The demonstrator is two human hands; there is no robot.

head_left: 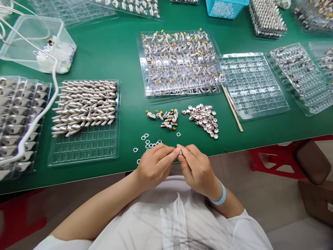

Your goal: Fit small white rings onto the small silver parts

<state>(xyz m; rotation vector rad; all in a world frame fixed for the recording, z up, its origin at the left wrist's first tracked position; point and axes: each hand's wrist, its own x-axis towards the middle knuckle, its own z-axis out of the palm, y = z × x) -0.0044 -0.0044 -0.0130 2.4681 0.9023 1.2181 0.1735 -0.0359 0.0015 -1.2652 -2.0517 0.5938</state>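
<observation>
My left hand (pixel 157 163) and my right hand (pixel 196 168) meet at the table's front edge, their fingertips pinched together. Between them shows a small pale rounded part (pixel 180 152), mostly covered by the fingers, so its kind cannot be told. Just beyond my left hand lie several white rings (pixel 147 142). A single ring (pixel 178 134) sits apart, farther from the hands. Behind it is a loose group of white earbud-like stems with gold tabs (pixel 169 119). To its right spreads a pile of small round metallic caps (pixel 205 119).
A tray of earbud-like parts (pixel 179 62) stands mid-table. Left are a tray of silver stem pieces (pixel 84 107), a white cable (pixel 39 118) and a clear plastic box (pixel 56 26). Rightward lie a wooden stick (pixel 232 109) and a clear tray (pixel 256 83). A red stool (pixel 281 161) is beyond the edge.
</observation>
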